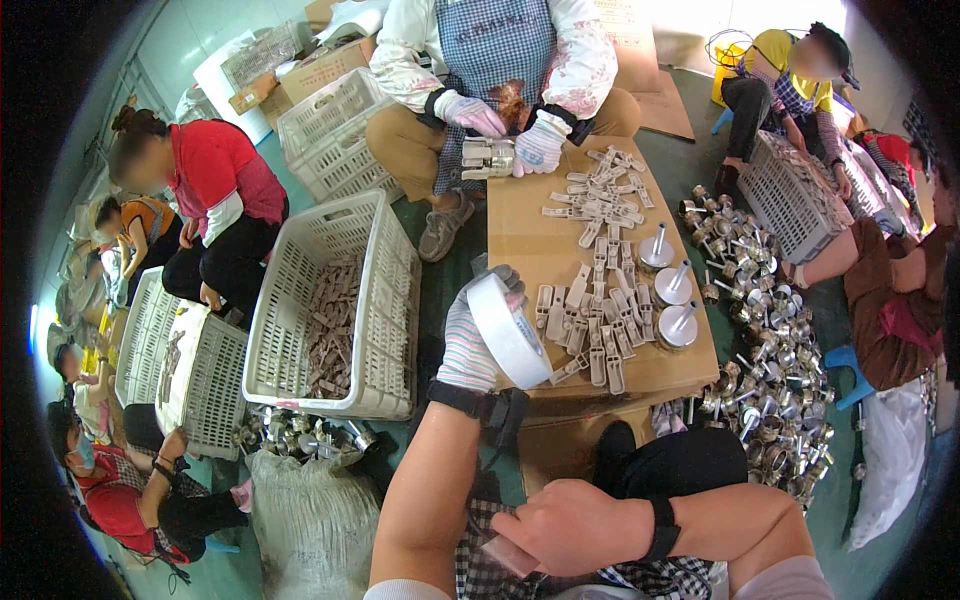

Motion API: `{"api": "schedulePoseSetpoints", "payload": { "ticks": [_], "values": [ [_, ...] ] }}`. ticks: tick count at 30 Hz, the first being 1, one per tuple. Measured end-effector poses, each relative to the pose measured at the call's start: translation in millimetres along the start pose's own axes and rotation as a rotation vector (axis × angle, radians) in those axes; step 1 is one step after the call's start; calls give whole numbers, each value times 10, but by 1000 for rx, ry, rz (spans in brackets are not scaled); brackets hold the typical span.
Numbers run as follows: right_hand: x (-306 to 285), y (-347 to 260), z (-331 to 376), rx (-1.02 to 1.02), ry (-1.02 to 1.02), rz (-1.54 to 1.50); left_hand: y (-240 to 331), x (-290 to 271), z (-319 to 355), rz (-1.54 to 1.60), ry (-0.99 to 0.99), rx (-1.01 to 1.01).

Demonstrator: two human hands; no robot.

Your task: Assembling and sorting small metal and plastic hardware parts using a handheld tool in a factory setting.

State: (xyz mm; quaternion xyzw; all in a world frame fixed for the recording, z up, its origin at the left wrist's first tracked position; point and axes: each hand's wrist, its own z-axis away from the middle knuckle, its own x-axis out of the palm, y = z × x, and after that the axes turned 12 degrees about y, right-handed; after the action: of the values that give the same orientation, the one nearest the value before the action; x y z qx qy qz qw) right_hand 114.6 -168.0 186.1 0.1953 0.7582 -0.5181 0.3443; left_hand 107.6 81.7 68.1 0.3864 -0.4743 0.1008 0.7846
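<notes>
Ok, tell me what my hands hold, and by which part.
Left hand: the white tape roll, by its left side. Right hand: apparently a small pale flat piece, near its upper end.

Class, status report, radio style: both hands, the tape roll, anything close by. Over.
Left hand, gloved: gripping white tape roll. Right hand: low, near lap, pinching small pale piece. Roll tilted, pale clips close on its right.

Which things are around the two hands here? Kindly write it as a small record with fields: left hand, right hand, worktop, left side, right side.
Left hand: gloved, holding a white ring-shaped tape roll
Right hand: bare, pinching a small pale flat piece, kind unclear
Worktop: brown cardboard surface with beige plastic clips, three round silver metal discs with stems
Left side: white plastic slatted crate
Right side: heap of shiny metal parts
</notes>
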Motion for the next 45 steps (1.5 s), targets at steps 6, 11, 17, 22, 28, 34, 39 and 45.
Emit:
{"api": "schedulePoseSetpoints", "payload": {
  "ticks": [6,11,17,22,28,34,39,45],
  "values": [
    [1,-2,-4,0,10,-12,5,-92,-15,-75,-61,-11],
    [-13,-26,-35,-10,14,-15,43,-118,-22,-69,-81,-14],
    [-5,6,-23,-8,-8,-5,10,18,35,-60,-69,3],
    [-3,4,-31,-9,-40,1,21,-34,-7,-10,-124,-12],
    [-5,-8,-28,-23,-2,25,51,-133,-66,53,-210,-64],
    [-6,13,-14,-34,29,23,53,-57,-8,-8,-170,-36],
    [-13,-5,-20,-21,25,14,60,-66,-21,-7,-167,-48],
    [4,16,-6,-24,35,23,63,-49,0,-38,-133,-23]
  ]
}}
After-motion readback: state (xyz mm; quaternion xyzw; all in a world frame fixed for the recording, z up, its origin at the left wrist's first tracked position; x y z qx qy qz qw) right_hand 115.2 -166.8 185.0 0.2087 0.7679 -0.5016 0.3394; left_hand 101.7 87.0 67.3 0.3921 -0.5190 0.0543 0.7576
